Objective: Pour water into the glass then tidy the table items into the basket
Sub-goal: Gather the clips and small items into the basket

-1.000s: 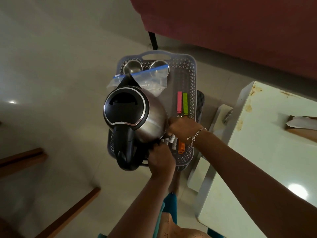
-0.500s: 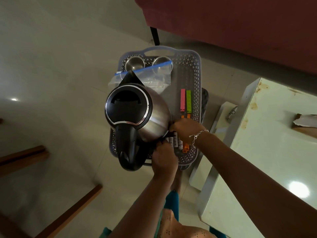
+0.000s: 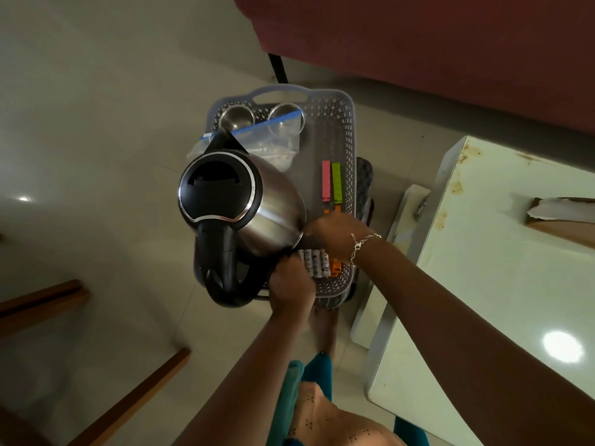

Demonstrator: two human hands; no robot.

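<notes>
Gripping the electric kettle (image 3: pixel 277 207) by its base, the left hand (image 3: pixel 291 284) held it tilted over the basket (image 3: pixel 349 130), beside batteries (image 3: pixel 314 267), clips (image 3: pixel 331 181), steel cups (image 3: pixel 236 117) and a zip bag (image 3: pixel 273 140). The right hand (image 3: pixel 331 231) touched the kettle's lower edge with its fingers hidden, so its grasp could not be told. Tidying seemed nearly finished, with the kettle not yet set down.
</notes>
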